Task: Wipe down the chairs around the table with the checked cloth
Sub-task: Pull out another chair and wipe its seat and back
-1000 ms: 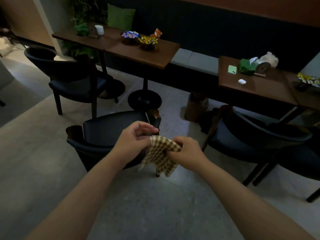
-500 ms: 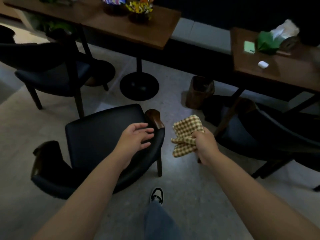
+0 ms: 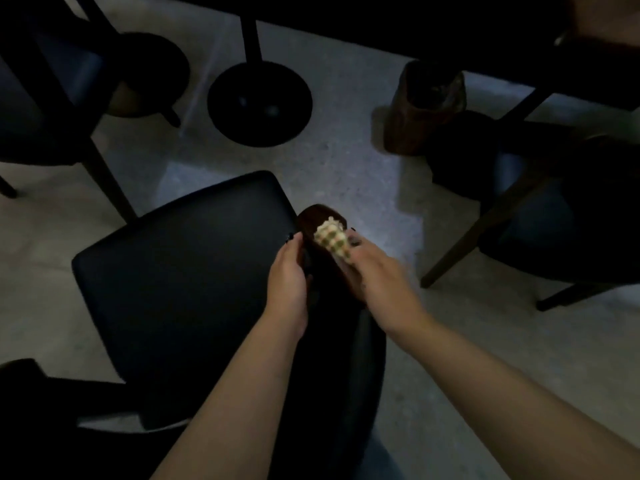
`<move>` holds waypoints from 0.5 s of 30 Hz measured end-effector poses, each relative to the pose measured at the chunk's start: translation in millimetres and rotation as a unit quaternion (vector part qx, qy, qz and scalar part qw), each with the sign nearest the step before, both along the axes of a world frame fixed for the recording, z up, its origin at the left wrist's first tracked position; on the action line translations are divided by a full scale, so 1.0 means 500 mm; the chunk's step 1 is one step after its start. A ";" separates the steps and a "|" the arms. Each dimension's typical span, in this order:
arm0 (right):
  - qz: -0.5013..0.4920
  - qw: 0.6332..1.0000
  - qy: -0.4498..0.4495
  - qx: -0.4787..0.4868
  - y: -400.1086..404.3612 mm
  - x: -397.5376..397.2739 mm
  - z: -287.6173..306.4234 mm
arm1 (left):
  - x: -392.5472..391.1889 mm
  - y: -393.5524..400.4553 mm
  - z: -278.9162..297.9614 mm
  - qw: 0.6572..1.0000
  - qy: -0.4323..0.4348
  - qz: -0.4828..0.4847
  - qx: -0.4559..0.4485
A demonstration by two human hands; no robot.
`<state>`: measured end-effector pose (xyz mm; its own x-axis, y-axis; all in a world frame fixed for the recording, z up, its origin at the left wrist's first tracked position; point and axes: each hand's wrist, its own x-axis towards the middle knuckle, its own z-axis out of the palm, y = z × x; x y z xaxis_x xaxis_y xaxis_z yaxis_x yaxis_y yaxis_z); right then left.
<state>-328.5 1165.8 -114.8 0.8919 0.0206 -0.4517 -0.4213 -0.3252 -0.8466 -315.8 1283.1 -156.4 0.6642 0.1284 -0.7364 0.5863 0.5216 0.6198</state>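
A black padded chair (image 3: 180,271) with a curved back stands right below me. Its wooden arm end (image 3: 317,216) shows at the seat's right corner. My right hand (image 3: 377,271) grips the bunched checked cloth (image 3: 330,239) and holds it against that wooden arm end. My left hand (image 3: 289,271) rests on the chair back just left of the cloth, fingers laid along the edge. Most of the cloth is hidden under my right hand.
A round black table base (image 3: 259,103) stands on the pale floor beyond the chair. A second dark chair (image 3: 45,98) is at the left and a third (image 3: 561,216) at the right. A brown bin (image 3: 424,105) sits near the right chair.
I have leaned in over the chair. My right hand has brought the cloth down onto the wooden arm end, and my left hand has moved to the chair back beside it.
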 end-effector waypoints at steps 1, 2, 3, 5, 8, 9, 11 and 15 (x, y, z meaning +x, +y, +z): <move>-0.016 1.000 0.003 0.004 -0.002 0.007 -0.005 | 0.010 0.006 -0.019 1.000 0.006 -0.005 -0.006; -0.018 1.000 0.003 0.000 -0.005 0.014 -0.008 | 0.020 0.012 -0.037 1.000 0.014 -0.013 -0.013; 0.003 1.000 0.001 -0.019 -0.005 0.020 -0.012 | 0.029 0.018 -0.053 0.999 0.020 -0.026 -0.020; 0.092 0.992 -0.019 -0.087 -0.002 0.033 -0.027 | 0.048 0.028 -0.078 0.998 0.021 -0.048 -0.028; 0.182 0.966 0.023 -0.184 0.010 0.066 -0.045 | 0.071 0.041 -0.100 0.997 0.009 -0.064 -0.035; 0.187 0.961 0.039 -0.201 0.015 0.079 -0.048 | 0.075 0.045 -0.105 0.997 0.001 -0.071 -0.033; 0.175 0.955 0.056 -0.233 0.035 0.107 -0.052 | 0.076 0.051 -0.111 0.995 -0.009 -0.096 -0.019; 0.147 0.937 0.086 -0.305 0.079 0.174 -0.071 | 0.072 0.059 -0.125 0.994 -0.008 -0.107 -0.014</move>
